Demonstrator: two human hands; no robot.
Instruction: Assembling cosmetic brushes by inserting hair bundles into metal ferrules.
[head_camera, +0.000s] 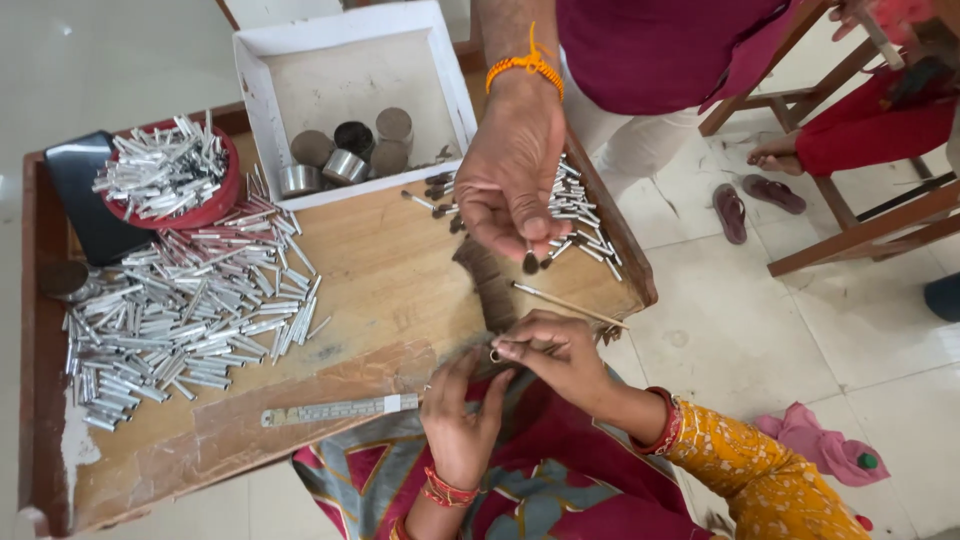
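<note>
My left hand is nearest me, palm up at the near edge of the counter, its fingers loosely apart and holding nothing. Just beside it my right hand has its fingers pinched together on a small ring, a thin, dull metal loop held at my fingertips above the counter's edge. A thin stick lies just beyond on the wood, and a strip of ruler lies to the left. Further out, another person's hand, with an orange thread at the wrist, pinches a small dark-tipped piece over the counter. To the left spreads a heap of short silver tubes. Beyond sit a red bowl of more tubes and a white box holding round metal cups.
</note>
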